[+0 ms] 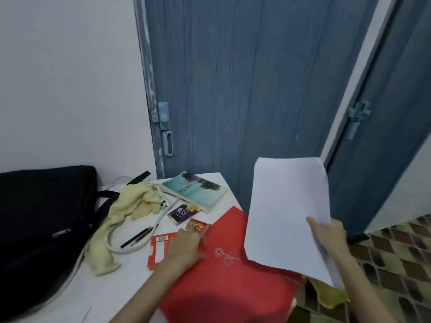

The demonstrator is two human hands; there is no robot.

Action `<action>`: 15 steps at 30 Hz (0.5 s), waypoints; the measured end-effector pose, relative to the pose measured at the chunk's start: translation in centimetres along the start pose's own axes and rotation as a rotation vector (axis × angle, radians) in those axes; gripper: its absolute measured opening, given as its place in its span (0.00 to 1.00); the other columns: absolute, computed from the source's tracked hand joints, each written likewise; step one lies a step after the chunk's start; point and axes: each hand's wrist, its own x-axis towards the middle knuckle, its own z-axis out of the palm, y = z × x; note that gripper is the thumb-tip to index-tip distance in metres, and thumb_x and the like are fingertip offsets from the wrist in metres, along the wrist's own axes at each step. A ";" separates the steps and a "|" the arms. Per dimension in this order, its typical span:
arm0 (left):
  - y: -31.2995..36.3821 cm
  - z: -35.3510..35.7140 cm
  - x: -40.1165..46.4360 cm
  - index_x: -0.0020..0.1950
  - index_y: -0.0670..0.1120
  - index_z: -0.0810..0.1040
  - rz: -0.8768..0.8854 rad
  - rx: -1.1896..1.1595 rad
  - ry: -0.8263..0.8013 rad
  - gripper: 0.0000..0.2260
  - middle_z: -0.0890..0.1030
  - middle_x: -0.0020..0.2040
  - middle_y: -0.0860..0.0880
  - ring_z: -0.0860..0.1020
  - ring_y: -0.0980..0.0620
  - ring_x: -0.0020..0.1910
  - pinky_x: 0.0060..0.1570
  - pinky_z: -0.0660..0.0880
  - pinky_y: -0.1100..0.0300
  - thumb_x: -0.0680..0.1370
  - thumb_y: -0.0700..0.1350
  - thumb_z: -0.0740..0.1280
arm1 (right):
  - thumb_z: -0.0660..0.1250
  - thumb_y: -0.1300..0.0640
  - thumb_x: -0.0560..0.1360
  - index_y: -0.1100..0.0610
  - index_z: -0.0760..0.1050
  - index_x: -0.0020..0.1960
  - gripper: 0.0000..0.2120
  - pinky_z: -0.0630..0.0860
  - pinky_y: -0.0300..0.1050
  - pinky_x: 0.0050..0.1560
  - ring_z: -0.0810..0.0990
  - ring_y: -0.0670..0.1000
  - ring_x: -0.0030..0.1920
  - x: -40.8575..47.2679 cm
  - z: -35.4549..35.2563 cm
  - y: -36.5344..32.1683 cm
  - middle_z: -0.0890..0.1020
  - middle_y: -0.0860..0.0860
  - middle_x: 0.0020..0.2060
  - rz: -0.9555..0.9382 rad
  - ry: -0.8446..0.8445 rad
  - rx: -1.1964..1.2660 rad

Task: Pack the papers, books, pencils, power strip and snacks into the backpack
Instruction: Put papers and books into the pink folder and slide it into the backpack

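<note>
The black backpack (39,220) lies at the far left of the white table (112,292), against the wall, with one dark strap trailing right. Its opening cannot be made out.

Just right of the backpack, a pale yellow cloth (121,213) lies crumpled over a white cable (130,245) that loops across the table. Any power strip body is hidden; only the cable shows. Two dark pencils (137,236) lie side by side inside the cable loop, tips pointing toward the backpack.

At the far edge of the table rests a teal-covered book (196,190), closed, cover up. Its title characters are too small to read. In front of it lies a purple snack packet (182,214) printed "LAYER CAKE". Nearer, a red snack box (159,249) shows a white barcode label; its print is illegible. A small red wrapper (199,226) lies just beyond the fingertips of the left hand.

The left hand (186,248) rests palm down with fingers straight, holding nothing. It presses partly on the red snack box and partly on a red folder (228,290). The folder is flat, overhangs the table's right edge, and carries a two-button string closure just right of the hand.

The right hand (328,234) pinches a stack of white papers (289,215) at the lower right edge, thumb on the front face. The sheets are blank on the visible side, raised off the table and held above the folder, well apart from the backpack.

Behind stand blue doors (245,89) with pale latches.
</note>
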 end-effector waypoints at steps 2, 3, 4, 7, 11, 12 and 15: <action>-0.5 1.1 -0.5 0.56 0.51 0.77 -0.045 -0.032 0.048 0.10 0.70 0.62 0.49 0.66 0.46 0.64 0.64 0.65 0.53 0.74 0.44 0.66 | 0.68 0.57 0.75 0.72 0.74 0.58 0.20 0.75 0.52 0.51 0.78 0.63 0.50 0.7 0.4 1.5 0.80 0.65 0.52 0.071 -0.123 -0.099; -0.7 1.4 -0.7 0.54 0.50 0.77 -0.052 -0.059 0.081 0.10 0.71 0.61 0.48 0.67 0.46 0.63 0.63 0.66 0.55 0.75 0.41 0.65 | 0.68 0.57 0.75 0.72 0.74 0.58 0.19 0.74 0.51 0.49 0.78 0.61 0.48 0.8 0.7 2.1 0.80 0.64 0.50 0.082 -0.191 -0.133; -0.9 1.6 -0.7 0.53 0.48 0.78 -0.049 -0.087 0.114 0.11 0.72 0.59 0.48 0.68 0.47 0.62 0.61 0.67 0.57 0.74 0.37 0.63 | 0.68 0.57 0.75 0.71 0.74 0.58 0.19 0.75 0.50 0.48 0.78 0.60 0.46 1.0 1.1 2.6 0.80 0.62 0.47 0.094 -0.256 -0.144; -0.8 1.4 -0.9 0.49 0.44 0.79 -0.062 -0.141 0.190 0.12 0.76 0.54 0.46 0.73 0.48 0.57 0.55 0.69 0.60 0.72 0.32 0.62 | 0.69 0.58 0.74 0.70 0.76 0.55 0.16 0.76 0.49 0.46 0.80 0.59 0.43 1.5 1.5 3.2 0.80 0.58 0.40 0.105 -0.401 -0.151; 0.1 1.5 -1.7 0.47 0.42 0.79 -0.097 -0.125 0.280 0.12 0.78 0.52 0.45 0.76 0.47 0.54 0.51 0.71 0.58 0.71 0.30 0.60 | 0.72 0.56 0.72 0.68 0.76 0.55 0.18 0.78 0.49 0.46 0.81 0.59 0.44 2.5 0.1 3.9 0.82 0.59 0.44 0.078 -0.529 -0.228; 0.0 1.6 -1.8 0.47 0.42 0.79 -0.097 -0.113 0.298 0.12 0.79 0.52 0.46 0.76 0.47 0.53 0.51 0.72 0.57 0.71 0.30 0.60 | 0.74 0.53 0.69 0.65 0.76 0.56 0.21 0.79 0.49 0.47 0.82 0.58 0.45 2.7 -0.4 4.3 0.83 0.58 0.46 0.084 -0.610 -0.257; 0.3 1.6 -2.8 0.46 0.46 0.80 -0.129 0.003 0.315 0.13 0.78 0.52 0.49 0.76 0.48 0.54 0.50 0.73 0.56 0.71 0.32 0.61 | 0.82 0.40 0.48 0.57 0.79 0.55 0.40 0.78 0.55 0.56 0.84 0.57 0.48 3.6 -2.6 5.7 0.85 0.54 0.48 0.103 -0.886 -0.402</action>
